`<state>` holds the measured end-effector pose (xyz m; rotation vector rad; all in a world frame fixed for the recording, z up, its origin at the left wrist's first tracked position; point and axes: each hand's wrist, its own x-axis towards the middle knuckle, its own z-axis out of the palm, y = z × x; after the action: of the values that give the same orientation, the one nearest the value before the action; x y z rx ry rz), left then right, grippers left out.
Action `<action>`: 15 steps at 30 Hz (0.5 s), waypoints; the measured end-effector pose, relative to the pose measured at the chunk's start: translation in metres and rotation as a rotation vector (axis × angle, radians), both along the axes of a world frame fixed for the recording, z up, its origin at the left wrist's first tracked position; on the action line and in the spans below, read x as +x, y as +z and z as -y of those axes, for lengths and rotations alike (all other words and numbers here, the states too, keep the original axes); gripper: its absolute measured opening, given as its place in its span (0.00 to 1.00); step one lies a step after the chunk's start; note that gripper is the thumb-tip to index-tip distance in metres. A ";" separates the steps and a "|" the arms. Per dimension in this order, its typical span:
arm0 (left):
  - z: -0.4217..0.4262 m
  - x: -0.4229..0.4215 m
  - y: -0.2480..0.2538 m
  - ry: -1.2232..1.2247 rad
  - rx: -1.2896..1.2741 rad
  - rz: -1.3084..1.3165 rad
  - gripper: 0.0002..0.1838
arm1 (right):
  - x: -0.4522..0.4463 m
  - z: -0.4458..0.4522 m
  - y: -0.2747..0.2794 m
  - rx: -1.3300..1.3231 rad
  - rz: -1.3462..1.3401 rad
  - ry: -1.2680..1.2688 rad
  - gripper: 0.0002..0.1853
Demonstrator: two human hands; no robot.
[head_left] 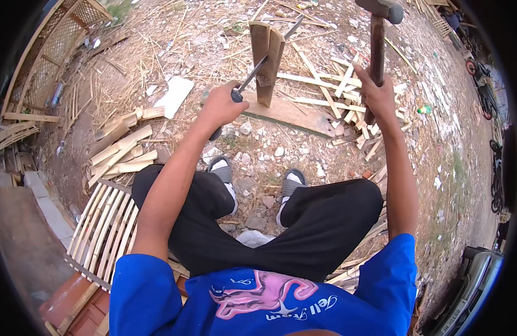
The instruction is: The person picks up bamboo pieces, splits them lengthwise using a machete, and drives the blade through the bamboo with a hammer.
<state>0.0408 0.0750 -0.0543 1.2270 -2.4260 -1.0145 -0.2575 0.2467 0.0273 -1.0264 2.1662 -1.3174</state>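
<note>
Hammer (pixel 377 42) raised beside a blade (pixel 252 76) in split wood.
Left hand (pixel 221 105) closed round the blade's dark handle, right hand (pixel 376 96) wrapped round the hammer's; the blade crosses an upright split piece (pixel 261 61), seemingly bamboo, standing on a plank (pixel 300 116), pale strips (pixel 320 81) scattered beyond.
</note>
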 end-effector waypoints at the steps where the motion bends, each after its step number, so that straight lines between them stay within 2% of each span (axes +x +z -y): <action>1: -0.001 0.000 0.001 0.000 -0.004 -0.019 0.30 | 0.006 0.011 -0.007 0.030 -0.049 0.016 0.20; 2: -0.002 -0.001 0.001 -0.002 -0.007 -0.038 0.30 | 0.013 0.018 -0.019 0.023 -0.050 0.046 0.18; 4: 0.002 -0.003 -0.008 -0.024 0.027 -0.041 0.29 | 0.029 0.023 -0.037 0.255 -0.117 0.097 0.16; 6: 0.006 -0.002 -0.008 -0.028 0.023 -0.043 0.29 | 0.040 0.023 -0.049 0.337 -0.285 0.204 0.14; 7: 0.005 -0.001 -0.006 -0.025 0.009 -0.042 0.29 | 0.045 0.028 -0.046 0.419 -0.256 0.210 0.14; 9: 0.005 0.001 -0.001 -0.019 0.028 -0.039 0.29 | 0.049 0.027 -0.031 0.347 -0.145 0.168 0.14; 11: 0.009 0.003 0.000 -0.005 0.018 -0.043 0.30 | 0.059 0.030 0.010 0.267 -0.082 0.106 0.14; 12: 0.010 0.004 -0.002 0.003 0.019 -0.043 0.30 | 0.061 0.031 0.031 0.140 -0.037 0.075 0.13; 13: 0.010 0.005 -0.003 0.004 0.031 -0.039 0.31 | 0.056 0.032 0.044 -0.010 -0.124 0.077 0.13; 15: 0.013 0.005 -0.002 -0.001 0.042 -0.030 0.32 | 0.059 0.034 0.074 -0.295 -0.025 0.119 0.13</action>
<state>0.0462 0.0618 -0.0559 1.2153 -2.3950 -1.0819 -0.1983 0.2124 0.1012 -1.2672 1.9313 -1.6056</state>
